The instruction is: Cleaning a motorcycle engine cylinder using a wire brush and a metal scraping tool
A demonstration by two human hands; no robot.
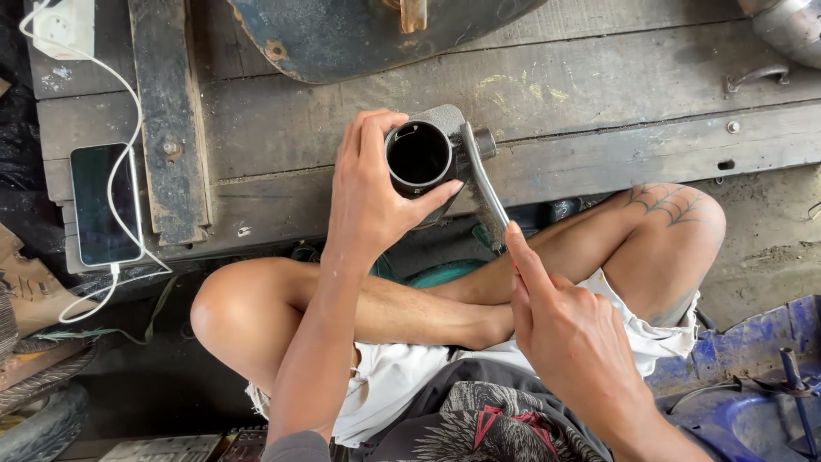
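Grey metal housing (432,158) with a round bore sits over the plank edge, left hand (372,192) fingers wrapped around it; right hand (569,329) forefinger touches its lever (486,195), other fingers curled; phone (105,204) well apart

left hand (369,201) gripping metal cylinder part (436,158), right hand (569,329) near

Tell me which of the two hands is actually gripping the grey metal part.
The left hand: it wraps around the metal part beside its round opening. The right hand grips nothing, only pointing one finger at the tip of the part's lever.
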